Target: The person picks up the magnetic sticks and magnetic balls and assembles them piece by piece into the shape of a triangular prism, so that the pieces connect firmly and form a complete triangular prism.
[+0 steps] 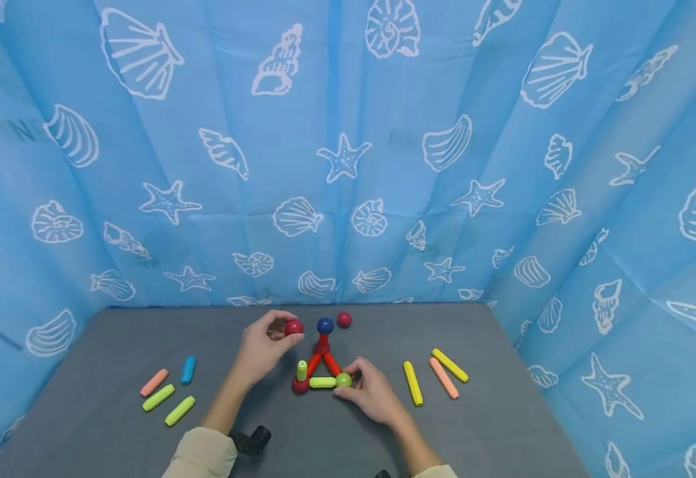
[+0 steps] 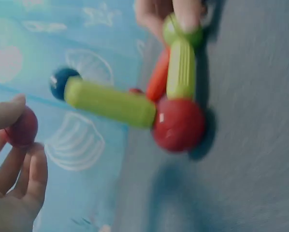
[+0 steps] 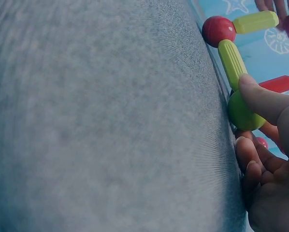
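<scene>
My left hand (image 1: 264,345) pinches a red ball (image 1: 294,326) between thumb and fingers, raised left of a ball-and-rod triangle. At the triangle's front right corner, the right hand (image 1: 374,392) grips a green ball (image 1: 344,380) by thumb and fingers. A yellow-green rod (image 1: 322,382) links that ball to a red corner ball (image 2: 179,124), on which another yellow-green rod (image 2: 110,102) stands upright. Two red rods (image 1: 332,364) run back to a red ball (image 1: 322,347). From there a further red rod (image 3: 277,84) carries a blue ball (image 1: 325,325) at its end.
A loose red ball (image 1: 344,319) lies behind the triangle. Left on the grey table (image 1: 300,438) are a blue rod (image 1: 188,370), an orange rod (image 1: 154,383) and two yellow-green rods (image 1: 180,411). Two yellow rods (image 1: 413,383) and an orange rod (image 1: 444,378) lie right. A blue shell-print curtain (image 1: 348,252) hangs behind.
</scene>
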`<act>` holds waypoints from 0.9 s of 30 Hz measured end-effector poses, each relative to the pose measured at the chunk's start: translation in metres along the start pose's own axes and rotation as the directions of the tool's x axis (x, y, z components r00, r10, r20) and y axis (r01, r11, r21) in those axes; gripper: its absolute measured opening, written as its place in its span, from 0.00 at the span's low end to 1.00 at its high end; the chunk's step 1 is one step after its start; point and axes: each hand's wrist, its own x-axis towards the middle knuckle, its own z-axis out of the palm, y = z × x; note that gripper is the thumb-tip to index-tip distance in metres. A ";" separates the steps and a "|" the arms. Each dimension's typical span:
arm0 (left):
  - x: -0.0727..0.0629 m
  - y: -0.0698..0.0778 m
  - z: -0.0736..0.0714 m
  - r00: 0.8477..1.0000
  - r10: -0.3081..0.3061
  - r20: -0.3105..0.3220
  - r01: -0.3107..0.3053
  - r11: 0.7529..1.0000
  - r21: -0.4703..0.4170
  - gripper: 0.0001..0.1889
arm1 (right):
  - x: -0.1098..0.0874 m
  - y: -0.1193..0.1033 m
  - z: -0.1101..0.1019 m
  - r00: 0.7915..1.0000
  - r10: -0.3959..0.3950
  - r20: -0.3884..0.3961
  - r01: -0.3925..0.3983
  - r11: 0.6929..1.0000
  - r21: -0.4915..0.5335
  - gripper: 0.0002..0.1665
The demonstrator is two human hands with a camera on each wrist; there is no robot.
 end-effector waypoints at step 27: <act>-0.023 -0.025 0.022 0.985 -0.170 0.018 0.170 0.985 -0.035 0.15 | 0.004 -0.018 0.000 0.958 -0.197 -0.207 0.098 0.906 -0.412 0.24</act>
